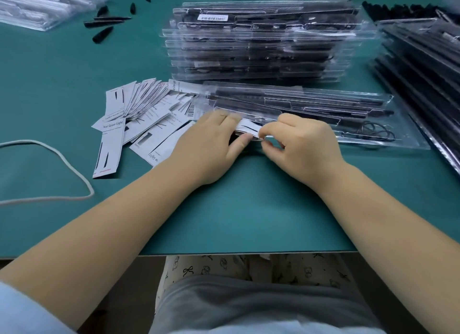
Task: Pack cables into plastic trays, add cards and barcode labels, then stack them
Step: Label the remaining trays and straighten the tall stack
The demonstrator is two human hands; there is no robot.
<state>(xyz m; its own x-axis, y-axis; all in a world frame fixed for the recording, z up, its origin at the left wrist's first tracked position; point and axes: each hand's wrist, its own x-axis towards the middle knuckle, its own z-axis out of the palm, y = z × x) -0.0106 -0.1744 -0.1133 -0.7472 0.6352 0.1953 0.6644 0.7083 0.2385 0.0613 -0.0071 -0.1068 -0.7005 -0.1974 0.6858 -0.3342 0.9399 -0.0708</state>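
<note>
White card (246, 127) lies on clear cable-filled tray (323, 114).

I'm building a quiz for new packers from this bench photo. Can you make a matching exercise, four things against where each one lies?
Things:
1. stack of packed trays
2. loose cards
3. white cord
4. hands

Places:
A. far left, looping on the mat
B. behind the near tray
C. at the near tray's left end, on a card
D. fanned out left of the near tray

Pairs: 1-B, 2-D, 3-A, 4-C

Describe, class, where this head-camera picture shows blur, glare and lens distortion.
Head view: the left hand fingertips are motion-blurred; glare streaks the tall stack of clear trays; the far corners are soft; the wide lens bows the table edge.
</note>
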